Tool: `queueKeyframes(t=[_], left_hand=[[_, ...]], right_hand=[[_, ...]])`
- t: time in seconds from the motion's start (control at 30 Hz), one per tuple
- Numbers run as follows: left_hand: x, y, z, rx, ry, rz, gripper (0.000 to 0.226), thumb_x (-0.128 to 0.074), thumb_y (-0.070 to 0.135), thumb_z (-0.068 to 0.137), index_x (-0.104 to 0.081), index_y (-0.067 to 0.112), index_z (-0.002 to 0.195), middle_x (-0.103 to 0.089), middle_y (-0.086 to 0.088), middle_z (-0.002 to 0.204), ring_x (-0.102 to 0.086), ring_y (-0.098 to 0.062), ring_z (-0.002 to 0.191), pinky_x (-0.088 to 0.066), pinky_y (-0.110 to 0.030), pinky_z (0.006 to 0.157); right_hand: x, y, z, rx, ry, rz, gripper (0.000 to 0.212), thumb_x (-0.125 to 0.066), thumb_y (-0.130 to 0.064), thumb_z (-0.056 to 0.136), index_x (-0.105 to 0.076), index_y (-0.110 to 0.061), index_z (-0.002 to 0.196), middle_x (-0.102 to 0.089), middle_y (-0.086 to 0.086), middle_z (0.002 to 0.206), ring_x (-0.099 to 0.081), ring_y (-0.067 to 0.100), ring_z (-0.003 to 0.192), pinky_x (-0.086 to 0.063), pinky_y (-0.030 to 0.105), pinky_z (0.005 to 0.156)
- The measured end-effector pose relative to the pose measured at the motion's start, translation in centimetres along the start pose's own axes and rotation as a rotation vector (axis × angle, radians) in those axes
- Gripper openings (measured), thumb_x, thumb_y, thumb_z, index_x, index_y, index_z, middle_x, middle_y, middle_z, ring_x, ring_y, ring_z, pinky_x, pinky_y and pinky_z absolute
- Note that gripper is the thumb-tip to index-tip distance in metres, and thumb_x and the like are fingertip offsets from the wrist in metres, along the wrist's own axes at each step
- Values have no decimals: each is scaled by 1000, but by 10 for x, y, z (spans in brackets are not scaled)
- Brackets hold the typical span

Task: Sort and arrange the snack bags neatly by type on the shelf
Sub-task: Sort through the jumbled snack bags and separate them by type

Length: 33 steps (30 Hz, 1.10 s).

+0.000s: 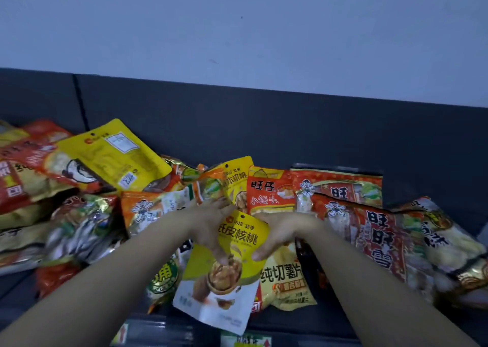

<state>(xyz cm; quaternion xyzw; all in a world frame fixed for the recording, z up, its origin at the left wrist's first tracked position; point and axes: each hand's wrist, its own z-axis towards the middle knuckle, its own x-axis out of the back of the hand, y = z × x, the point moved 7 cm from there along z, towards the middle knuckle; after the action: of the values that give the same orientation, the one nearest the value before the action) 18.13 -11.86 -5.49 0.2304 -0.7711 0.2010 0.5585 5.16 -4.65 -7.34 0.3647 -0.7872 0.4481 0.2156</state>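
A yellow walnut bag (232, 275) lies tilted at the middle front of the dark shelf (290, 135). My left hand (211, 225) grips its left edge, thumb on the front. My right hand (277, 233) grips its upper right edge, thumb over the yellow face. A second yellow walnut bag (236, 181) stands just behind the hands. A third yellow bag (113, 154) lies back side up on the left pile. A red-orange small-bun bag (269, 193) and red rice-cracker bags (369, 228) sit to the right. A pale potato-chip bag (285, 275) lies under the held bag.
Mixed red, orange and silver snack bags (79, 228) are heaped at the left. The shelf's dark back panel (264, 114) rises behind, with a pale wall above. Price labels (245, 340) show along the front edge. Bare shelf shows at the far right back.
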Motion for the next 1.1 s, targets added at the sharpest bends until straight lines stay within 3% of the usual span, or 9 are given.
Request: queueKeyframes(t=[0.1,0.2,0.4,0.6,0.7,0.77,0.87,0.97,1.1], left_hand=[[-8,-7,2,-4,69,35,132,-80,62,62,5,23,155,-5,-10,162,-5,-31,149,-12,-56,118],[-10,-11,3,5,147,61,121,-79,63,61,-15,18,153,-26,-12,152,-19,-32,143,-17,-54,116],[10,-29,-5,-5,425,-131,42,-74,30,79,-59,20,117,-66,-2,111,-62,-23,104,-50,-37,86],[27,-72,-19,47,506,-808,32,-78,8,76,-66,14,106,-68,-4,107,-63,-24,100,-49,-33,84],[40,-80,-34,5,541,-966,26,-78,1,75,-65,21,86,-70,2,88,-65,-19,87,-52,-33,80],[48,-86,-44,5,590,-1041,27,-76,-3,76,-64,21,81,-69,3,82,-65,-18,82,-52,-32,77],[58,-100,-58,59,713,-1144,25,-75,-5,77,-62,16,81,-67,-1,81,-61,-18,76,-49,-29,71],[63,-115,-73,119,828,-1248,24,-74,-3,79,-62,18,84,-68,-6,86,-62,-22,76,-51,-33,71],[64,-135,-98,173,1008,-1409,32,-66,-7,85,-60,25,84,-66,-2,84,-60,-19,74,-51,-32,67]], right_hand=[[7,10,10,-102,158,-157,126,-92,-47,56,-15,-25,155,-36,2,155,-39,28,139,-44,41,106],[12,14,13,-169,284,-329,121,-86,-51,65,-14,-22,156,-21,5,162,-26,29,146,-35,44,114],[8,1,-3,-121,280,-365,80,-88,-34,69,-49,-17,137,-50,4,139,-50,27,128,-46,38,102],[14,-1,-6,-203,370,-342,35,-85,-39,72,-61,-17,84,-64,2,88,-67,21,78,-56,30,61],[34,-18,-23,-246,482,-380,40,-81,-47,74,-58,-17,89,-67,-1,86,-69,16,73,-53,36,75],[57,-33,-40,-268,689,-495,41,-79,-55,72,-55,-23,81,-65,-3,93,-64,18,96,-40,44,96],[84,-53,-58,-316,939,-636,54,-74,-65,71,-65,-22,102,-58,2,118,-39,24,129,-17,57,112],[97,-65,-69,-286,1095,-555,54,-70,-66,74,-63,-21,103,-62,3,122,-33,24,139,-2,61,116],[102,-82,-93,-208,1388,-361,52,-69,-63,77,-61,-18,101,-65,4,110,-43,25,128,-10,56,115]])
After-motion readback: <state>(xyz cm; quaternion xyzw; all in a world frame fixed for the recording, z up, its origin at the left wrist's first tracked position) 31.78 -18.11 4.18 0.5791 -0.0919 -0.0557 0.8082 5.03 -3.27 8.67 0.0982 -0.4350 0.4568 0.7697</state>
